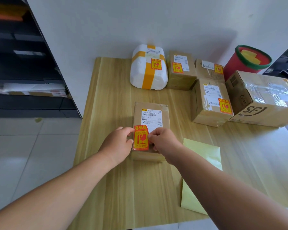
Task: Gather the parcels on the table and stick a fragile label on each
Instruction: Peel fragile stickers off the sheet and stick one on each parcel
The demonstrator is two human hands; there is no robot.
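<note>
The flat parcel (150,117) lies mid-worktop (110,97), towards the near edge. Its slip (151,117) reads "902F 0269-10 03". The red-and-yellow label (140,138), headed "易碎品", sits over the parcel's near left part.

- Left hand (118,143): fingers curled, pinching the label's left edge.
- Right hand (163,143): fingers curled, pinching its right edge.

The large box (263,100) at right is printed "SF". A yellow sheet (201,163) lies just right of the parcel.

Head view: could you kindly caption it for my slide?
Left hand and right hand pinch a red-orange fragile label onto a flat brown cardboard parcel.
</note>
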